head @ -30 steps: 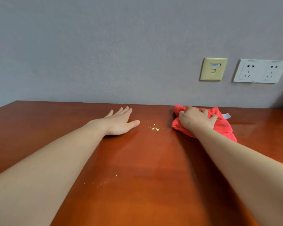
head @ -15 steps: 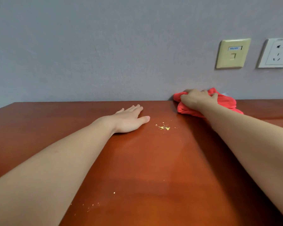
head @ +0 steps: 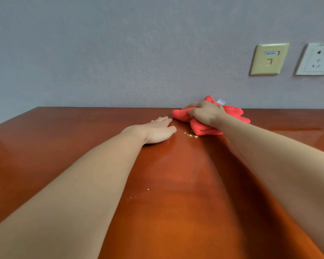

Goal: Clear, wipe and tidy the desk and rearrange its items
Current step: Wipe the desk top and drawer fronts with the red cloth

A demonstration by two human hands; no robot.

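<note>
Head view: the right hand (head: 207, 114) has its fingers curled over a bunched red cloth (head: 201, 129), pressing it to the tabletop (head: 176, 212) near the back wall. The yellow crumbs (head: 191, 135) lie just off the cloth's near edge, on the person's side and slightly left, between the two hands. The left hand (head: 157, 132) rests flat with its fingers straight, just left of the crumbs. The next sweep likely pulls the cloth toward the person. A finer scatter of specks (head: 131, 198) lies much closer in.

Red cloth (head: 200, 128), bunched, on glossy brown desk (head: 176, 221) nr back edge; yellow crumbs (head: 191, 135) just beside its front.
</note>
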